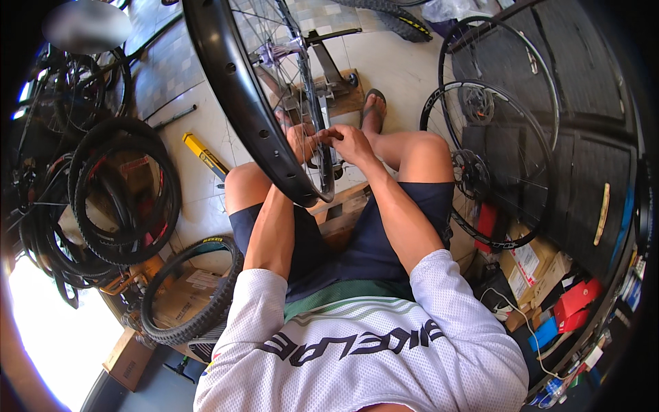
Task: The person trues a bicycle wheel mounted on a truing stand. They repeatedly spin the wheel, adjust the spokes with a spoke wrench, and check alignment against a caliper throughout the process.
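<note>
A bicycle wheel with a wide black rim [241, 89] stands upright in front of me, its silver hub [278, 50] and thin spokes showing. A metal truing stand [328, 69] supports it. My left hand [301, 143] is at the lower part of the wheel, its forearm passing behind the rim and its fingers partly hidden among spokes. From the other side, my right hand [351, 145] meets it at the rim's edge, thumb and fingers pinched together. Whatever small thing lies between the fingertips is too small to make out.
Tyres [123, 192] and tubes are heaped at the left, near a yellow box [204, 156]. Another tyre [192, 288] rests by a cardboard carton. Two wheels [491, 165] lean on dark cabinet drawers [576, 75] at the right. Boxes [532, 268] and a white cable sit below.
</note>
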`<action>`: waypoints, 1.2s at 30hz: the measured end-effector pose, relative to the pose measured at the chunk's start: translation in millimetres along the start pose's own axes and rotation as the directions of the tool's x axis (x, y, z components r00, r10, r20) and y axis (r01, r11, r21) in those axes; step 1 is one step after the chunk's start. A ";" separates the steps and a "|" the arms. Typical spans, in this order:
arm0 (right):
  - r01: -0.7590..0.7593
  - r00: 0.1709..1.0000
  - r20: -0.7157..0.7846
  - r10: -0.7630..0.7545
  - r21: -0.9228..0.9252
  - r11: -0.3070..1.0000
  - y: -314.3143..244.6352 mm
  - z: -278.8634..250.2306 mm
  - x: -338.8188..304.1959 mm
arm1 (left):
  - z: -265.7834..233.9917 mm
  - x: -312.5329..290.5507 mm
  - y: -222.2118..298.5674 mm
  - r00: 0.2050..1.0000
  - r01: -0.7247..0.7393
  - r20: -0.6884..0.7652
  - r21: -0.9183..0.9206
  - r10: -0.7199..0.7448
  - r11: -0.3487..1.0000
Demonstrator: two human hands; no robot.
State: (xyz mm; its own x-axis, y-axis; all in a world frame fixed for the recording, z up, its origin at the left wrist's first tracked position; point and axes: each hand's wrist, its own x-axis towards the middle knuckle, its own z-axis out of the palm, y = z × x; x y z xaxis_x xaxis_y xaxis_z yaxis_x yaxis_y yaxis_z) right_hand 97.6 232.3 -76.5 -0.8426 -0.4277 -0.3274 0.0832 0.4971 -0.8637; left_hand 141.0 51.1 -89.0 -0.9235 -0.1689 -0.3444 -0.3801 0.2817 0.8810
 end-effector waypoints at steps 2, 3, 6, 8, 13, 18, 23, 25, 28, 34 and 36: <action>-0.029 0.999 -0.015 0.029 -0.054 0.998 0.2 -1.8 1.1 | 11.4 4.1 1.0 0.997 -0.075 -0.034 0.024 0.075 0.997; -0.022 1.000 0.002 0.023 -0.078 0.997 -6.1 4.4 3.4 | 9.4 4.1 -13.0 0.984 -0.150 -0.087 0.062 0.155 0.987; 0.025 1.000 0.017 -0.025 0.003 1.000 -6.3 9.8 5.8 | 7.0 5.1 -27.0 0.989 -0.146 -0.044 -0.283 0.139 0.948; 0.012 1.000 0.008 -0.012 0.041 0.999 -5.5 -3.6 4.0 | 17.2 9.3 -2.6 0.978 -0.206 -0.091 -0.264 0.188 0.942; 0.018 1.000 -0.004 -0.017 0.049 0.999 -20.5 -0.8 5.5 | -10.7 1.0 1.7 0.950 -0.202 -0.191 0.235 0.249 0.951; 0.044 0.996 -0.080 -0.047 -0.036 0.998 -17.2 -10.9 2.8 | -12.7 -9.5 33.7 0.971 -0.141 -0.234 -0.408 0.045 0.902; 0.111 0.966 -0.207 -0.155 -0.210 0.971 -25.6 -11.4 -6.7 | -23.7 -25.1 61.8 0.996 -0.050 -0.092 -0.569 -0.003 0.821; 0.123 0.964 -0.211 -0.164 -0.196 0.973 -21.2 -17.1 -8.6 | -22.8 -32.4 80.9 0.996 -0.078 -0.067 -0.493 0.051 0.867; 0.122 0.967 -0.202 -0.155 -0.166 0.978 -17.1 -17.4 -8.5 | -22.8 -35.4 86.6 0.999 -0.050 -0.041 -0.424 0.036 0.904; 0.003 0.988 -0.157 -0.010 -0.045 0.999 -16.9 -18.0 -6.5 | -18.6 -21.4 68.5 0.990 -0.141 -0.082 -0.445 0.116 0.885; -0.062 0.987 -0.147 0.062 0.003 0.998 -21.0 -20.5 -7.6 | -17.9 -13.8 60.0 0.987 -0.163 -0.090 -0.456 0.136 0.875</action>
State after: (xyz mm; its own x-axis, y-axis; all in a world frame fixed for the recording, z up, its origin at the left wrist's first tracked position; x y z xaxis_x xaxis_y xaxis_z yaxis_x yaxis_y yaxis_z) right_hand 91.4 240.6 -48.0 -0.9050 -0.2805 -0.3200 0.1368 0.5202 -0.8430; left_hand 131.9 53.4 -25.6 -0.9582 -0.2136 -0.1902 -0.1585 -0.1569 0.9748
